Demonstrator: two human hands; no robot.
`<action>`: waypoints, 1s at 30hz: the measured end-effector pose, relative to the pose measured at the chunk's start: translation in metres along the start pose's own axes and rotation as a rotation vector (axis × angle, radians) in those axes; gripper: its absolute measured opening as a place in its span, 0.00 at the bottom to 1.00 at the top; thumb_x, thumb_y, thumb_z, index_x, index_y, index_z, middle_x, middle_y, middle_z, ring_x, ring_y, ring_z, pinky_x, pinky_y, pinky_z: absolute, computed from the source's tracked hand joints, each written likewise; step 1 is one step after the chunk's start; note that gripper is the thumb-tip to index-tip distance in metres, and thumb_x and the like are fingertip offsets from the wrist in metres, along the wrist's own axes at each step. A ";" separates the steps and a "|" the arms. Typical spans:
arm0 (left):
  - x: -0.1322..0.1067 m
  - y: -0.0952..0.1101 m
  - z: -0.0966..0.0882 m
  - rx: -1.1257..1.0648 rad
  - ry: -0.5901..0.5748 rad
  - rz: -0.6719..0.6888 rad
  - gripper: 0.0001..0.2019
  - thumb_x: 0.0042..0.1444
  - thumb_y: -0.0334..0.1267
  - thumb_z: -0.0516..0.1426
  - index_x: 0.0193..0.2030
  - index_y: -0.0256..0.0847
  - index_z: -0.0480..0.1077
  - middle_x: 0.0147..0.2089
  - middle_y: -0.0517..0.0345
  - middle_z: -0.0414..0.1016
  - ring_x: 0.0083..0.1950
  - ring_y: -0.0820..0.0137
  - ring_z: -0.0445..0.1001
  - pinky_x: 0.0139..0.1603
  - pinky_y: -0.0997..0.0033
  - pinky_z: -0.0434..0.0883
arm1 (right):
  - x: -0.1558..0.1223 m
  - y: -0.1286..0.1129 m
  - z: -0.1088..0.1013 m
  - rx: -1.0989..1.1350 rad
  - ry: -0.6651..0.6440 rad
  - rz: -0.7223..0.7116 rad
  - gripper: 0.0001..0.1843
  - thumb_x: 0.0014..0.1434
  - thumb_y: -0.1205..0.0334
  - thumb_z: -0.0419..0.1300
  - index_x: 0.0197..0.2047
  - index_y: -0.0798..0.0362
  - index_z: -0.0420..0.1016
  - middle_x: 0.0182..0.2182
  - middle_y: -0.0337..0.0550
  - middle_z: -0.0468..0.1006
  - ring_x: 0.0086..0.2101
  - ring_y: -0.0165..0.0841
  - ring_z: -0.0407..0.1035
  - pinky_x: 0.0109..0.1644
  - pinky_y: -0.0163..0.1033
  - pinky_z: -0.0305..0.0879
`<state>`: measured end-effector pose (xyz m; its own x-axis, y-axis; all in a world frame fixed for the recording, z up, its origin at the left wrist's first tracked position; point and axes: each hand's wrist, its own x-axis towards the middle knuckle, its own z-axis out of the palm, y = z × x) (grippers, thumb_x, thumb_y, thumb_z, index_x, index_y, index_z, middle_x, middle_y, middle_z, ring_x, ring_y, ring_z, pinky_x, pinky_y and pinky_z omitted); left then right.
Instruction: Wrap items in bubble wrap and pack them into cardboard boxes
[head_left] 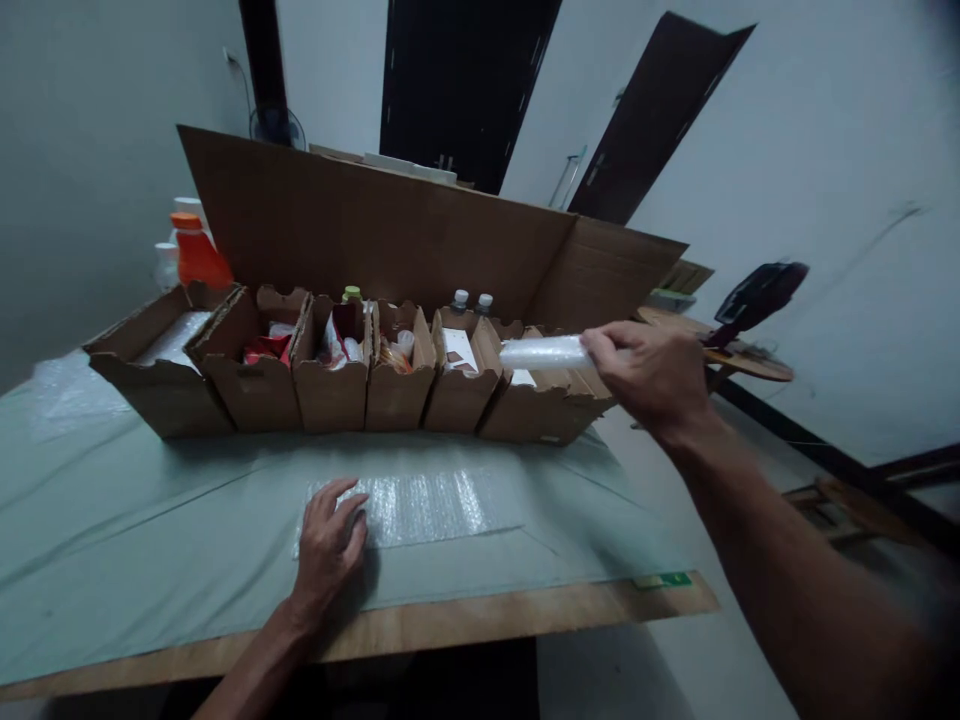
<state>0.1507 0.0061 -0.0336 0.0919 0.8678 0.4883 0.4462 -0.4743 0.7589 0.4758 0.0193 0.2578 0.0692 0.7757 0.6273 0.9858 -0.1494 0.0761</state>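
The translucent packet [546, 352] extends left from your right hand [649, 372], fingers closed on it. Your half-open left hand [328, 545] touches bubble wrap [435, 508].

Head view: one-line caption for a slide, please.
Left hand on a bubble-wrap sheet, right hand gripping a translucent whitish item near the right end of a row of cardboard bins.

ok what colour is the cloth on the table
The cloth is pale green; the head view shows it best.
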 end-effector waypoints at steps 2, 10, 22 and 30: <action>-0.002 0.021 0.000 -0.278 -0.061 -0.194 0.12 0.59 0.43 0.58 0.45 0.42 0.77 0.56 0.46 0.75 0.59 0.54 0.71 0.61 0.49 0.68 | -0.038 -0.022 -0.004 0.088 0.134 -0.155 0.19 0.66 0.57 0.51 0.35 0.55 0.82 0.34 0.49 0.84 0.36 0.41 0.76 0.45 0.45 0.63; 0.000 0.092 -0.010 -1.335 -0.199 -0.777 0.28 0.49 0.54 0.68 0.51 0.38 0.72 0.50 0.46 0.77 0.49 0.61 0.77 0.47 0.63 0.75 | -0.206 -0.123 0.062 0.473 0.054 -0.660 0.19 0.63 0.73 0.54 0.55 0.49 0.74 0.48 0.43 0.83 0.53 0.40 0.74 0.58 0.48 0.56; -0.003 0.062 -0.034 -0.663 -0.266 -0.683 0.23 0.49 0.55 0.65 0.42 0.37 0.75 0.37 0.56 0.77 0.37 0.67 0.72 0.39 0.71 0.70 | -0.195 -0.122 0.080 0.792 -0.135 -0.236 0.14 0.64 0.63 0.58 0.53 0.48 0.74 0.51 0.50 0.78 0.51 0.42 0.73 0.53 0.49 0.66; 0.014 0.068 -0.016 -0.647 -0.324 -0.539 0.25 0.59 0.59 0.56 0.48 0.39 0.78 0.41 0.52 0.81 0.42 0.61 0.76 0.42 0.67 0.72 | -0.159 -0.126 0.106 0.844 -0.495 -0.102 0.48 0.52 0.47 0.68 0.71 0.49 0.54 0.66 0.58 0.66 0.58 0.49 0.69 0.57 0.56 0.68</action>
<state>0.1678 -0.0163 0.0315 0.3051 0.9494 -0.0752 -0.0776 0.1035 0.9916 0.3564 -0.0200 0.0668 -0.1558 0.9587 0.2378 0.7627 0.2698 -0.5878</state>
